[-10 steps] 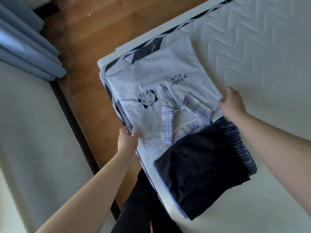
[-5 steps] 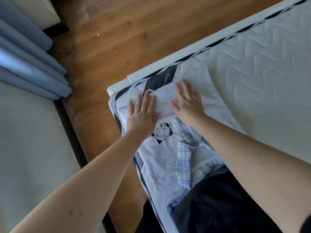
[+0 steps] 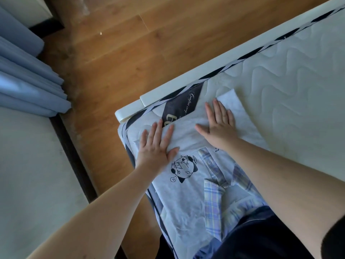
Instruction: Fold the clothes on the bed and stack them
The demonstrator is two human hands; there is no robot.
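Note:
A light grey T-shirt (image 3: 179, 199) with a black cartoon face print lies flat at the corner of the white quilted mattress (image 3: 291, 86). My left hand (image 3: 155, 146) presses flat on the shirt's far left part, fingers straight. My right hand (image 3: 220, 126) presses flat on its far right part, fingers spread. A folded blue plaid shirt (image 3: 212, 204) lies on the T-shirt's near part. A dark navy garment (image 3: 265, 238) covers the near end of the pile, partly hidden by my right arm.
The white bed frame (image 3: 186, 81) runs along the mattress edge, with a dark label (image 3: 183, 103) at the corner. Wooden floor (image 3: 121, 53) lies beyond. Blue curtains (image 3: 28, 77) hang at the left above a pale surface (image 3: 28, 174).
Both hands left the T-shirt's side edges, moved to its far end and laid flat on it. Since half a second ago they have spread slightly apart along the cloth.

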